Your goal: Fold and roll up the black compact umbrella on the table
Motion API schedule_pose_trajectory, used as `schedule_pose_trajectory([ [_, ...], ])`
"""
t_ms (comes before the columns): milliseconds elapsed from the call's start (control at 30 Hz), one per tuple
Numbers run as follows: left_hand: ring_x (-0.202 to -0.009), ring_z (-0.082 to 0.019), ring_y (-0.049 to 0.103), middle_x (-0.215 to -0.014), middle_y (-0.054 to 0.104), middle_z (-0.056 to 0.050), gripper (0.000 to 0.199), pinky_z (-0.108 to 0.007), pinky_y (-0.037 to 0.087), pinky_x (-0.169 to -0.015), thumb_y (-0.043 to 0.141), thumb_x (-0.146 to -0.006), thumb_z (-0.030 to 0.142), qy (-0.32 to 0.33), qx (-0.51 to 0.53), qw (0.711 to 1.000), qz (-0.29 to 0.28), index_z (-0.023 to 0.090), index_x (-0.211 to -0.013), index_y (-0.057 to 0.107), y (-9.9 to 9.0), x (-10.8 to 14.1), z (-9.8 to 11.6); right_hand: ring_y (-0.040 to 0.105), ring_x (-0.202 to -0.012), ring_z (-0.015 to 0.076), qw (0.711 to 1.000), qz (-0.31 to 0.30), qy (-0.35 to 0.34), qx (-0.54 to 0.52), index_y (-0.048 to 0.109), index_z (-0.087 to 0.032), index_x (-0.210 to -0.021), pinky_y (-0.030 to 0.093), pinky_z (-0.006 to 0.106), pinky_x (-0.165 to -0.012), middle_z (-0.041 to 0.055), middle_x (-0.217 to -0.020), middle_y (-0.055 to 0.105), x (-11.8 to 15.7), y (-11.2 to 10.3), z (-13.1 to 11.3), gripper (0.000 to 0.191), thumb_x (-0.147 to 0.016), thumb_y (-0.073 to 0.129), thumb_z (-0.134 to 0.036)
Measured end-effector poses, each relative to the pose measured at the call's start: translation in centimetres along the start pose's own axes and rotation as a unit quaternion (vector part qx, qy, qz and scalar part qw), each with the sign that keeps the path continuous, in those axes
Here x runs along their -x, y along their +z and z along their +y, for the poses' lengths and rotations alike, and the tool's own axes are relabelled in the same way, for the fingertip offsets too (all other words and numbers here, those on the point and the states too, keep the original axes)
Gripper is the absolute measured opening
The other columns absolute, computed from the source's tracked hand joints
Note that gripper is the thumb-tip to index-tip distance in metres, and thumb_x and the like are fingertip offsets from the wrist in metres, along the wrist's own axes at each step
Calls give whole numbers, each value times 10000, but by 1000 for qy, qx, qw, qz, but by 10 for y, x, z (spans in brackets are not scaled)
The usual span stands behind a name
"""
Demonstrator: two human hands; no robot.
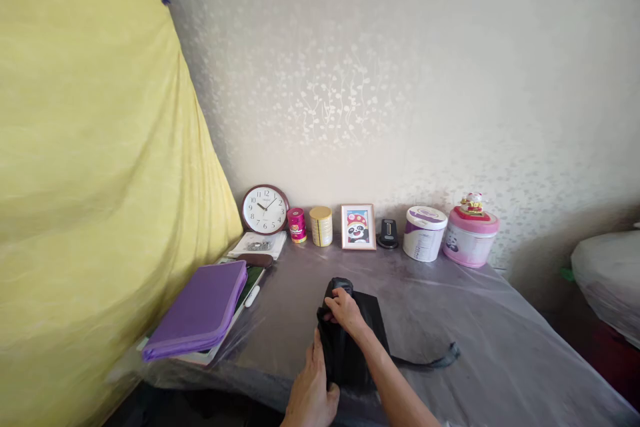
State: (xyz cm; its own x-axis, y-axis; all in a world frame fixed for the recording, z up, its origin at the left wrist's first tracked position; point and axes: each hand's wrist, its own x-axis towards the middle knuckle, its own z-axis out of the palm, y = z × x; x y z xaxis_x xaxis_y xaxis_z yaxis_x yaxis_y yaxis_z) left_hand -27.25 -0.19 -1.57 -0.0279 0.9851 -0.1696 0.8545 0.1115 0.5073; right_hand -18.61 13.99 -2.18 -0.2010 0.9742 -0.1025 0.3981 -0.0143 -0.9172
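A black bag point(370, 327), flat-sided and box-like, rests near the front edge of the table. Its exact kind is hard to make out under my arms. A dark strap point(425, 365) trails from it to the right across the tabletop. My left hand point(313, 380) grips the bag's near left edge, thumb and fingers on either side of it. Higher up, my right hand point(344, 309) reaches across, its fingers bent and pinching black material at the upper left edge. A bunched dark piece point(342, 284) sticks up just beyond those fingers.
A purple zip folder point(195, 307) lies on books at left, beside a white pen-like object point(252, 296). Along the wall stand a clock point(265, 209), pink tin point(297, 225), yellow tin point(321, 227), panda picture frame point(358, 227), black stand point(388, 233) and two tubs point(424, 235).
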Motion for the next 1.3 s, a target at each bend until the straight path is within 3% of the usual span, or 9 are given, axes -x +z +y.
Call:
schedule_pose_trajectory([
  [233, -1097, -187, 524, -1395, 319, -171, 677, -232, 413, -859, 378, -784, 178, 15, -56, 998, 24, 83, -1397, 106, 5, 14, -18, 659, -644, 112, 996, -66, -60, 9, 530, -189, -801, 470, 189, -535, 16, -730, 707, 8, -2, -8, 151, -830, 392, -245],
  [400, -1088, -216, 510, -1246, 484, -106, 394, -325, 426, -878, 366, -832, 237, 88, -135, 969, 186, 179, -1207, 470, 2, 19, -14, 657, -641, 111, 995, -78, -66, 23, 543, -187, -804, 469, 201, -559, 20, -749, 712, 7, -1, -7, 170, -829, 389, -255],
  [567, -1165, -228, 433, -1170, 542, -27, 376, -420, 340, -995, 474, -781, 233, 236, -152, 921, 269, 262, -1153, 518, -8, 11, 5, 655, -636, 117, 995, -70, -63, 18, 538, -184, -801, 466, 207, -553, 27, -736, 710, 7, -1, -9, 163, -819, 393, -255],
  [667, -1053, -216, 492, -970, 591, -24, 196, -438, 353, -964, 442, -797, 201, 217, -144, 923, 282, 230, -901, 605, -13, 12, 4, 654, -639, 118, 995, -74, -64, 9, 537, -186, -793, 460, 202, -539, 29, -741, 711, 9, -1, -10, 166, -819, 392, -264],
  [800, -790, -176, 527, -746, 560, -8, 288, -384, 437, -775, 332, -852, 173, 158, -141, 941, 264, 212, -685, 562, -23, 16, 3, 650, -635, 109, 994, -71, -71, 30, 549, -187, -804, 449, 200, -554, 19, -738, 712, 11, -1, -12, 183, -828, 385, -266],
  [900, -906, -193, 540, -917, 589, -42, 255, -370, 450, -805, 349, -846, 188, 162, -148, 935, 279, 209, -886, 600, -21, 10, 5, 642, -630, 101, 991, -62, -101, 65, 571, -186, -813, 441, 199, -587, 9, -719, 707, 13, -1, -14, 191, -831, 386, -234],
  [1000, -1153, -241, 452, -1261, 478, -100, 446, -416, 416, -925, 406, -803, 211, 186, -169, 921, 299, 188, -1247, 440, -2, -5, 0, 640, -678, 113, 982, -44, -147, 114, 611, -190, -827, 442, 206, -628, 16, -754, 705, 20, -2, -19, 205, -822, 406, -203],
  [1167, -1188, -272, 444, -1335, 410, -165, 505, -401, 459, -880, 396, -803, 202, 142, -181, 927, 297, 139, -1303, 377, 44, -25, -22, 628, -772, 125, 960, -86, -220, 150, 651, -221, -900, 452, 217, -717, -3, -824, 706, 39, -6, -23, 253, -821, 419, -161],
  [1300, -1144, -256, 478, -1294, 446, -167, 470, -398, 458, -884, 378, -820, 167, 121, -174, 930, 301, 101, -1285, 394, 56, -27, -28, 570, -963, 147, 922, -74, -327, 194, 669, -244, -923, 416, 255, -865, 4, -901, 693, 50, -8, -14, 252, -868, 425, -213],
])
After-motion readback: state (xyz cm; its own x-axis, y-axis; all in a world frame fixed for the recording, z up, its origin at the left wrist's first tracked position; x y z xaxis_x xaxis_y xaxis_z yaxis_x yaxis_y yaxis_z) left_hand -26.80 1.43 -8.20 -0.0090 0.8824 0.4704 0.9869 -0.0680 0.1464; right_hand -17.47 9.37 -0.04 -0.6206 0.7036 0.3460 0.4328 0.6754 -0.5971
